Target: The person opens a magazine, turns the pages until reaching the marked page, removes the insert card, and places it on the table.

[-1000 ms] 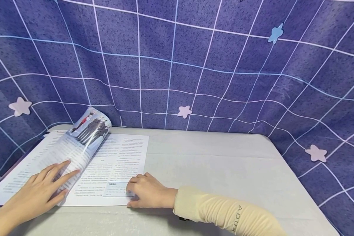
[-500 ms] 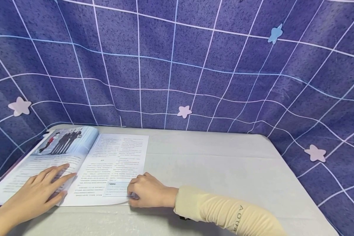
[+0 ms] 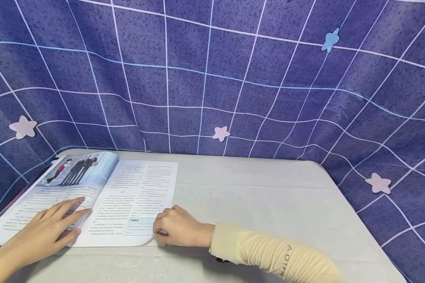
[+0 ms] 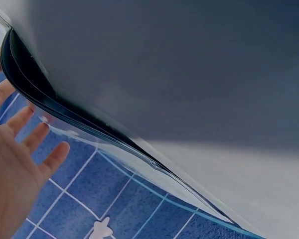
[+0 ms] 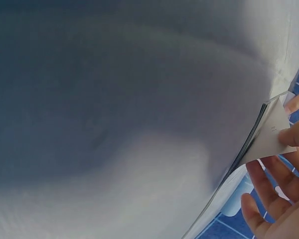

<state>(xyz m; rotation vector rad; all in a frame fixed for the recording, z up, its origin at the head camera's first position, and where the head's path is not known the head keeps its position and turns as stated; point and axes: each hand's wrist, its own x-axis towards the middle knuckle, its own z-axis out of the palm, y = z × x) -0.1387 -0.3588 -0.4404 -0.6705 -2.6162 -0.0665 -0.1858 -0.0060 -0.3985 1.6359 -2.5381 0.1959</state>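
Note:
An open magazine [image 3: 127, 196] lies at the left of the table, with a picture of standing figures on its left page and columns of print on its right page. My left hand [image 3: 44, 230] rests on the lower left page near the fold, fingers spread; the left wrist view has the same hand [image 4: 20, 164] beside the magazine's bottom edge [image 4: 89, 124]. At the lower right corner, my right hand [image 3: 178, 227] pinches a page, whose corner bends upward. The right wrist view shows the lifted page corner [image 5: 271, 132] between thumb and fingers.
A pale cloth covers the table [image 3: 251, 196]. Behind and beside it hangs a blue gridded curtain [image 3: 187, 90] with star shapes, among them a pink star [image 3: 221, 134]. A dark cover edge [image 3: 24, 191] shows under the magazine's left side.
The curled page under my left hand has fallen flat to the left, showing its whole picture. My right fingers have lifted the lower right page corner. The left hand has barely moved.

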